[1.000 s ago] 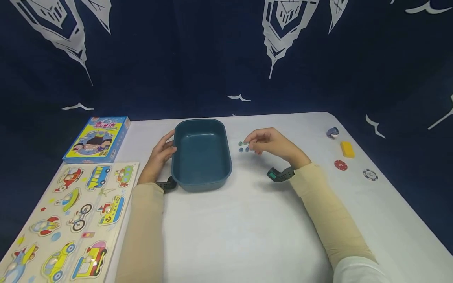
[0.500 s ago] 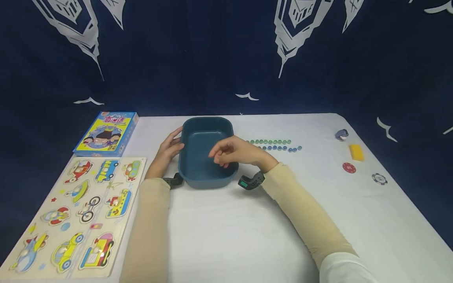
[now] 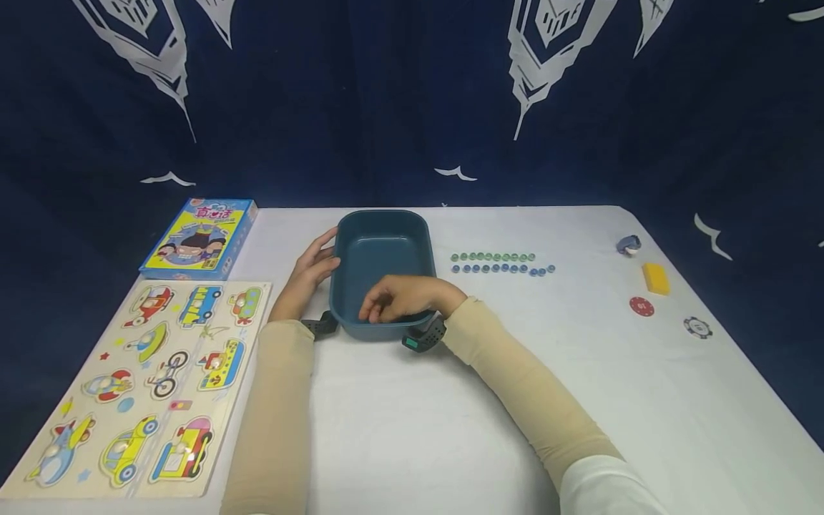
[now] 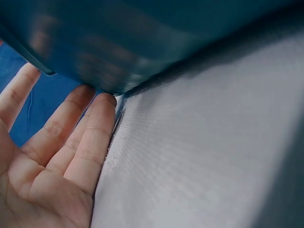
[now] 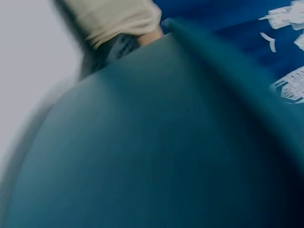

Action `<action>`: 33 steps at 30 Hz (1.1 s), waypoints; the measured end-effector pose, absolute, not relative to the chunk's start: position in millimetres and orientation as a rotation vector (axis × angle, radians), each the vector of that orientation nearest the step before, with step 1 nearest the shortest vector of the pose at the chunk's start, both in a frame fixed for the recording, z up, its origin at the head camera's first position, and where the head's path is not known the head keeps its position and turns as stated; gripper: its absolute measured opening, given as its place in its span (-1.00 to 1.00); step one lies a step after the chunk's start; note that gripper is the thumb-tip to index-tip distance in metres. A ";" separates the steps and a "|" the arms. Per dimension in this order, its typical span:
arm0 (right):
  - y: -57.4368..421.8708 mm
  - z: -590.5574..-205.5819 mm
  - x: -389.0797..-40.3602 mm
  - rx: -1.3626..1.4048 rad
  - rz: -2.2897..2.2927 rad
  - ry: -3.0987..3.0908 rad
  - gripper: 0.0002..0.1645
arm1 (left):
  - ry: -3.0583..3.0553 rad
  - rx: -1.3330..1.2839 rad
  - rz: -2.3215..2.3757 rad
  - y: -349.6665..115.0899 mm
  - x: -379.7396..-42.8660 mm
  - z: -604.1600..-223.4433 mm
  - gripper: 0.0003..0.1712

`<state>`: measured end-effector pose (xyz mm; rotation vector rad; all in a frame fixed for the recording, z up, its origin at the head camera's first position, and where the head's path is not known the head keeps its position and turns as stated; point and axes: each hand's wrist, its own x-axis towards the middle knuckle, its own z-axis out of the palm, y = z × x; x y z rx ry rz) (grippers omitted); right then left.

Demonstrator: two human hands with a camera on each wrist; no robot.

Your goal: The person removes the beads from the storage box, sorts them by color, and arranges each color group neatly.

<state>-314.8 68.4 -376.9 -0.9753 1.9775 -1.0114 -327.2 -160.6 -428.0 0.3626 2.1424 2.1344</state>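
Observation:
A dark teal plastic tray (image 3: 384, 247) with a raised rim stands mid-table. My left hand (image 3: 309, 275) lies along its left side, fingers extended; the left wrist view has the fingertips (image 4: 107, 99) against the outer wall. Inside the near half of the tray is my right hand (image 3: 402, 297), palm down with fingers bent toward its floor. I cannot tell whether it pinches anything, since the fingertips are hidden. The right wrist view is blurred and filled by the tray wall (image 5: 118, 142). Right of the tray run a row of green marbles (image 3: 492, 257) and a row of blue marbles (image 3: 496, 269).
On the left lie a wooden picture puzzle board (image 3: 148, 386) and a blue-yellow card box (image 3: 199, 239). Toward the right edge are a small blue-grey figure (image 3: 628, 245), a yellow block (image 3: 656, 278), a red chip (image 3: 641, 306) and a black-and-white chip (image 3: 698, 327).
My right hand has moved left from the marble rows and down into the tray, uncovering both rows. The left hand keeps its place at the tray. The head view has shifted slightly.

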 end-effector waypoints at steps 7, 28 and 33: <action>62.7 -376.7 -315.0 -1.045 -0.855 1.996 -0.56 | 2.140 0.366 2.143 -161.0 -327.8 -426.9 -0.26; 59.2 -378.4 -311.5 -1.203 -0.864 2.049 -0.84 | 2.159 0.366 2.130 -159.8 -327.3 -429.9 -0.24; 69.2 -368.4 -310.7 -1.248 -1.052 2.073 -0.86 | 2.172 0.354 2.120 -160.0 -326.0 -427.8 -0.24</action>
